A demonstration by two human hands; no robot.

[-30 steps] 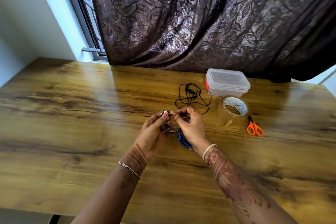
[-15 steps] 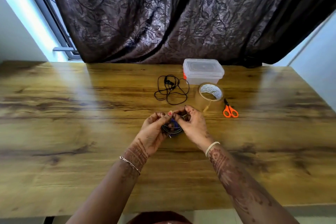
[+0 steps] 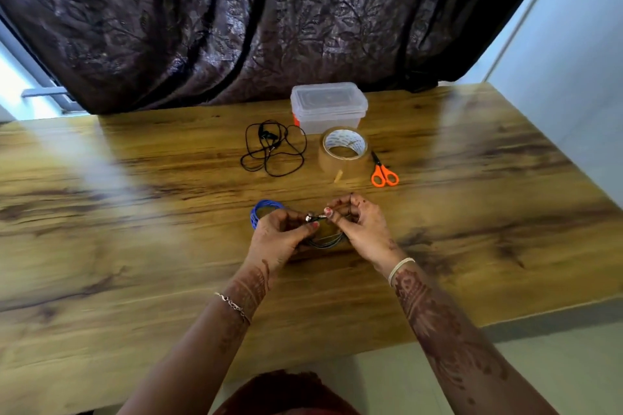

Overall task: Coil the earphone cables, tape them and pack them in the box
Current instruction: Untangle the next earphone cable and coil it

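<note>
My left hand (image 3: 278,237) and my right hand (image 3: 359,227) together hold a coiled grey earphone cable (image 3: 325,241) just above the wooden table (image 3: 135,246). Its metal earbud end (image 3: 312,217) is pinched between the fingertips of both hands. A coiled blue earphone cable (image 3: 261,210) lies on the table behind my left hand, partly hidden by it. A loose black earphone cable (image 3: 273,152) lies farther back. The clear plastic box (image 3: 328,106) stands shut with its lid on. A brown tape roll (image 3: 344,152) sits in front of the box.
Orange-handled scissors (image 3: 384,172) lie right of the tape roll. A dark patterned curtain (image 3: 269,17) hangs behind the table's far edge. The table's right corner ends near a pale wall (image 3: 573,61). The near edge runs under my forearms.
The head view has swung right and tilted down. The blue coil now shows at the left of my left hand. Both hands keep hold of the grey coil.
</note>
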